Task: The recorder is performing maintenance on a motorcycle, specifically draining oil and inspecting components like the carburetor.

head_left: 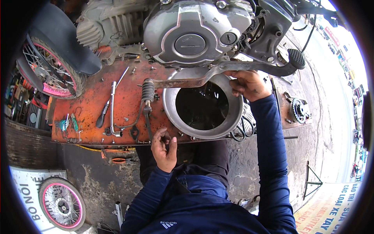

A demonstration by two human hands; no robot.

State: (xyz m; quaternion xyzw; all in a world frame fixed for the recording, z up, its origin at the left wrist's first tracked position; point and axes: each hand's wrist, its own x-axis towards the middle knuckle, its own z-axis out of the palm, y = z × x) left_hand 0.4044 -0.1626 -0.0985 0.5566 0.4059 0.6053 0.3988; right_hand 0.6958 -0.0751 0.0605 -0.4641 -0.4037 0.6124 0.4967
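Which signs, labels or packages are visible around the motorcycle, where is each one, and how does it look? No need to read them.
White signboard: lower left on the ground, behind a pink-rimmed spoked wheel, dark lettering.
Yellow banner: lower right on the pavement, red and blue lettering.
Shop signs: far right along the street, small, many colours, too small to tell apart.
No packages or screens.
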